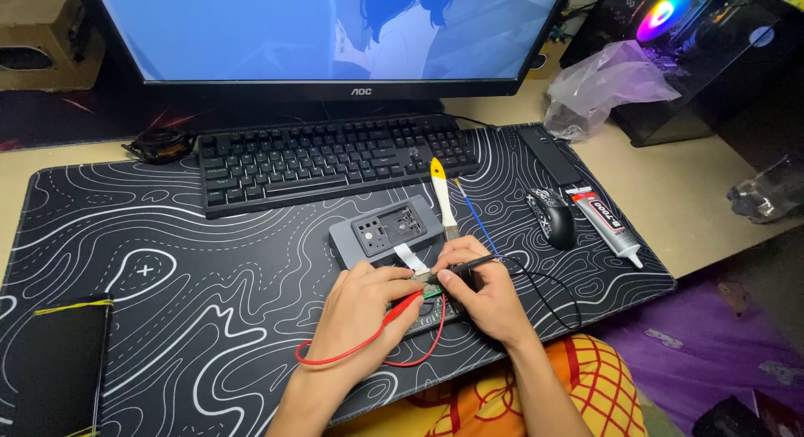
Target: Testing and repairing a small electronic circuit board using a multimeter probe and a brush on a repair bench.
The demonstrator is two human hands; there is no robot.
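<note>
My left hand (364, 307) grips a red test probe (404, 303) whose red lead (368, 343) loops toward me. My right hand (484, 295) grips a black test probe (469, 264) with a black lead (548, 290) curving to the right. Both probe tips meet over a small green circuit board (431, 290) between my hands, partly hidden by my fingers. A white ribbon cable (409, 257) runs from it toward a grey opened device case (385, 229) just beyond my hands.
A black desk mat (167, 261) with white contour lines carries a black keyboard (327, 161), a mouse (551, 218), a white-and-yellow pry tool (442, 198), a blue thin tool (476, 215), a glue tube (607, 223) and a dark phone (59, 362). A monitor (327, 35) stands behind.
</note>
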